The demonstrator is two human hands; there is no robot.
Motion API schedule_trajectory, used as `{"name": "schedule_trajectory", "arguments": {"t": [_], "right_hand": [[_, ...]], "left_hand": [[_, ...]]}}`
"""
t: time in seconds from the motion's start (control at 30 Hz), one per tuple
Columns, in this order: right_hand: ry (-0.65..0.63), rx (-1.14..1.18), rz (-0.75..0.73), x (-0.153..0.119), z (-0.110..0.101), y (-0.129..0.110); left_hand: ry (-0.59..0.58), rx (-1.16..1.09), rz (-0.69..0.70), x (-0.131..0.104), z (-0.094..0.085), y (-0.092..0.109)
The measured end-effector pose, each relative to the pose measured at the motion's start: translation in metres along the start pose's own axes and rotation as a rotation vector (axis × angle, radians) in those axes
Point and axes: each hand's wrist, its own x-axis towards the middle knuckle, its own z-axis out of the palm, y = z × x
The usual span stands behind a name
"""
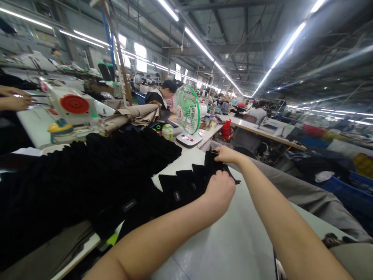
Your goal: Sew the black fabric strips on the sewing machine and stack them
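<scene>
A row of overlapping black fabric pieces [186, 182], several with small dark rectangular labels, stretches across the white tabletop [233, 233]. At the row's far end, my right hand [229, 154] pinches the upper edge of the last black fabric piece [211, 159]. My left hand [220, 190] is closed just nearer to me, against the lower edge of that same piece; its fingertips are mostly hidden behind the knuckles. To the left, the row runs into a large heap of black fabric [72, 175].
Beyond the heap stand a green-rimmed fan [188, 111], a light green container [167, 132] and folded beige cloth [131, 114]. A sewing machine [70, 101] with an orange-red wheel is at left, by another person's hands [16, 99]. Grey cloth [303, 190] lines the table's right side.
</scene>
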Motion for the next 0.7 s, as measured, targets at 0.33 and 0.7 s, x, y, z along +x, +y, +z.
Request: {"name": "schedule_trajectory", "arguments": {"t": [0.33, 0.7], "right_hand": [[-0.058, -0.083, -0.066, 0.006, 0.057, -0.043], [-0.037, -0.104, -0.226, -0.006, 0.025, -0.078]], "left_hand": [[-0.153, 0.028, -0.112, -0.009, 0.052, -0.008], [-0.026, -0.010, -0.113, -0.055, 0.001, -0.007]]}}
